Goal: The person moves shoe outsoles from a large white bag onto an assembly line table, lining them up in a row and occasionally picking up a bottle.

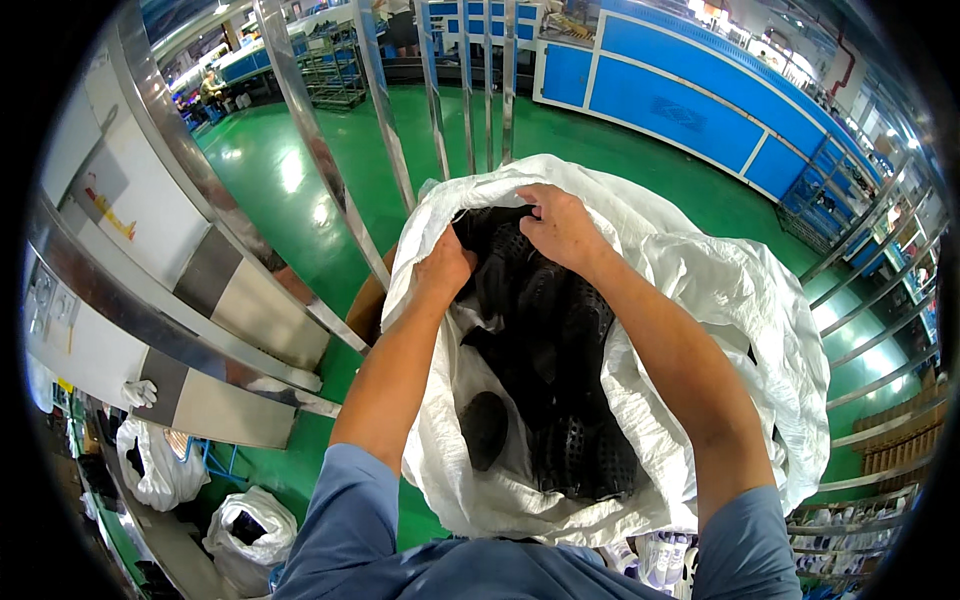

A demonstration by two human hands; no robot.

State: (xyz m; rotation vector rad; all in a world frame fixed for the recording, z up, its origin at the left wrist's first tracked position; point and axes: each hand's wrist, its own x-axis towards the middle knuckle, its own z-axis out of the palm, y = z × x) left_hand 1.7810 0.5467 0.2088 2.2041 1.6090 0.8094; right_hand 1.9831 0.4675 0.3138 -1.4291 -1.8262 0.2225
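Note:
A large white woven sack (715, 290) stands open in front of me, with its rim folded back. Inside lie several black perforated pieces that look like shoes (585, 455), heaped together; a dark rounded piece (484, 430) rests against the sack's left wall. My right hand (562, 230) is closed at the far side of the opening, its thumb and fingers pinching the edge of a black perforated shoe-like piece (498, 250). My left hand (445, 265) is curled just inside the left rim, against the black material. Its fingertips are hidden, so what it grips is unclear.
Metal rails (325, 150) rise beyond the sack and to the left. Two smaller white sacks (250, 535) stand at the lower left. A long blue machine (680, 100) is at the far right on the green floor (270, 180). Racks of light-coloured shoes (850, 535) are at the lower right.

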